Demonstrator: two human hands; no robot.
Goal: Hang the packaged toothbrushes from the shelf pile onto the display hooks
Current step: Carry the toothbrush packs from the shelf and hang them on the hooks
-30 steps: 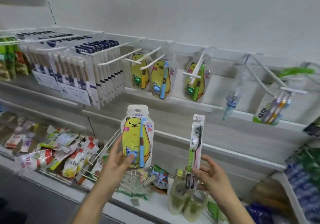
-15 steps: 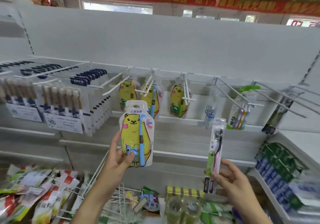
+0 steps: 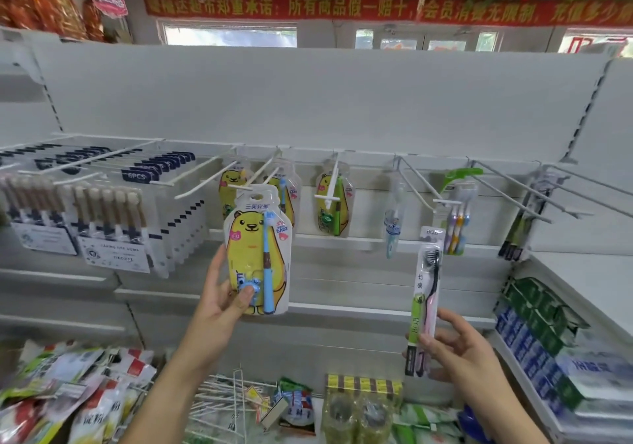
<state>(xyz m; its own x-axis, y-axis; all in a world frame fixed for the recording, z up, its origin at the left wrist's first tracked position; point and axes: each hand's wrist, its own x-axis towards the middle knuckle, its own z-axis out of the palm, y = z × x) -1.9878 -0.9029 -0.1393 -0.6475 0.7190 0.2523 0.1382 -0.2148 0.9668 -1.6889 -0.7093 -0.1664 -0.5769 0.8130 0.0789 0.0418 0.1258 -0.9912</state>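
The bear pack [image 3: 257,255] has risen a little in the last half second. Its punched hole now sits just under the tip of a white hook [image 3: 260,171], and the view has tilted up with it.

The left hand [image 3: 219,310] holds this pack low down. Its grip pinches the bottom corner, thumb on the front over the blue toy and fingers behind. That likely keeps the top free, so the hole can slide onto the wire. The pack is upright and faces outward like the hung bear packs [image 3: 330,203] behind it, so this looks like the matching row.

The right hand [image 3: 455,351] pinches the slim pack [image 3: 426,292] near its foot, thumb in front and the other fingers partly spread. It stands upright in the air, well apart from the hooks, probably waiting its turn.

The bear pack is a glossy, pear-shaped plastic blister with a yellow printed card and a blue brush inside. It seems stiff enough to stay flat from one corner. The slim pack is a long, narrow card-and-blister strip, likelier to flex. The hooks are thin, smooth rods angled slightly upward. More packets [image 3: 294,406] lie on the shelf below.
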